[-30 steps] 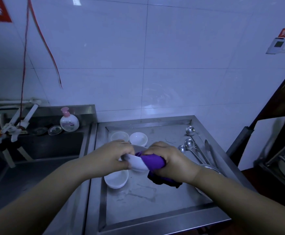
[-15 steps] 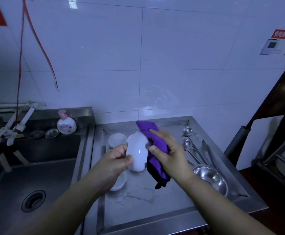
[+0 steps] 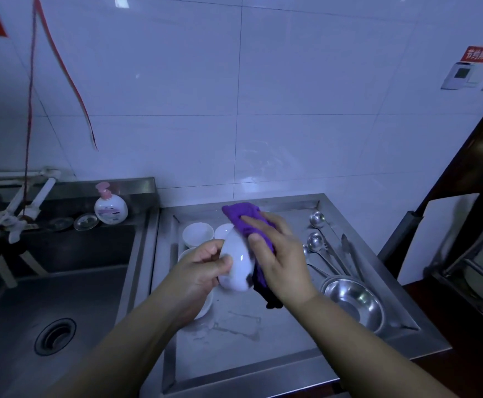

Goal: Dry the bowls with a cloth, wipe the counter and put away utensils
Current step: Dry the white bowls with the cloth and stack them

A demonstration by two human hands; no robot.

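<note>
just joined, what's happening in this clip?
A person is drying dishes at a steel counter. The left hand holds a white bowl tipped on edge, while the right hand presses a purple cloth against it. More white bowls sit on the counter behind. Ladles and a metal bowl lie to the right, not yet put away. A wet patch shows on the counter.
</note>
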